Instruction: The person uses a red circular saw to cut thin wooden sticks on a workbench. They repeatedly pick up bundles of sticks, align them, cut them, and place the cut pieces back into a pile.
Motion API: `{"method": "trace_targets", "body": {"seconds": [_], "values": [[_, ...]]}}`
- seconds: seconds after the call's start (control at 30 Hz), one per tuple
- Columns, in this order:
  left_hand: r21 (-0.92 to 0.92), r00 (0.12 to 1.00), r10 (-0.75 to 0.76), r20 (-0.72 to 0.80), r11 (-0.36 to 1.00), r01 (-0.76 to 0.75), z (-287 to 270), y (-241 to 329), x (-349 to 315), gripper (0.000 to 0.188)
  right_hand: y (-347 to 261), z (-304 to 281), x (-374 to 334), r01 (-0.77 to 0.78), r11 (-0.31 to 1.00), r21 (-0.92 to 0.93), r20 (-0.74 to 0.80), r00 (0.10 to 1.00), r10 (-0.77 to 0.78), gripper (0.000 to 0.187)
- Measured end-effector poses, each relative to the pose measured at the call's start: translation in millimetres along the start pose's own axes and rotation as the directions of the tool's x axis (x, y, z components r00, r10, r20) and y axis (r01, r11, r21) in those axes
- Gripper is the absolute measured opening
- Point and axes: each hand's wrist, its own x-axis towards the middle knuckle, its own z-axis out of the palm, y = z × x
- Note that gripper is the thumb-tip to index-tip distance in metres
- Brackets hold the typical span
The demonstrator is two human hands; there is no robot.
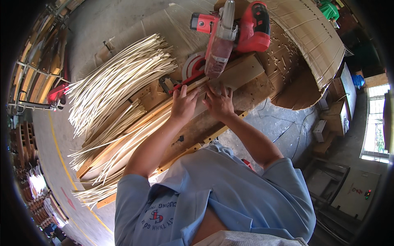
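A bundle of thin pale rods point(152, 119), like cane strips, runs along the wooden bench up to my hands. My left hand point(183, 104) is closed over the rods near their far ends. Close beside it, my right hand point(220, 103) lies with fingers spread at the rod ends, by the wooden fence. Just beyond my fingertips stands a red miter saw point(253, 29), its blade guard point(216, 61) lowered close to the fence. Whether the blade turns cannot be told. The undersides of both hands are hidden.
A large pile of pale rods point(119, 78) lies beyond the bench to the left. A bent cardboard sheet point(308, 37) stands behind the saw, with chips on it. Cables point(293, 125) trail over the floor at right. Wooden racks point(43, 69) line the left.
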Motion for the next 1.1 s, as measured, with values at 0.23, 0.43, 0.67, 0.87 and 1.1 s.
{"method": "trace_targets", "body": {"seconds": [0.23, 0.43, 0.67, 0.87, 1.1], "values": [[-0.026, 1.0, -0.005, 0.001, 1.0, 0.005, -2.1, 3.0, 7.7, 0.037, 58.8, 16.4, 20.7, -0.162, 0.794, 0.586, -0.035, 0.974, 0.225, 0.031], [-0.015, 1.0, -0.018, 0.01, 1.0, 0.018, -2.2, -1.7, 2.3, 0.037, 68.7, 8.4, 39.9, 0.074, 0.819, 0.569, -0.097, 0.995, -0.023, 0.017], [-0.045, 1.0, -0.011, 0.012, 0.999, 0.012, -2.2, -0.3, 3.6, 0.038, 79.6, 5.6, 47.8, 0.125, 0.851, 0.51, -0.024, 0.991, -0.131, 0.013], [-0.053, 0.999, -0.018, 0.051, 0.998, 0.021, -5.7, -0.4, 2.8, 0.039, 83.5, 3.2, 53.5, 0.126, 0.868, 0.481, 0.051, 0.984, -0.171, 0.01], [-0.047, 0.998, -0.021, 0.052, 0.999, 0.023, -6.6, -0.1, 5.1, 0.041, 88.6, 0.3, 56.9, 0.088, 0.852, 0.517, 0.094, 0.983, -0.159, 0.01]]}}
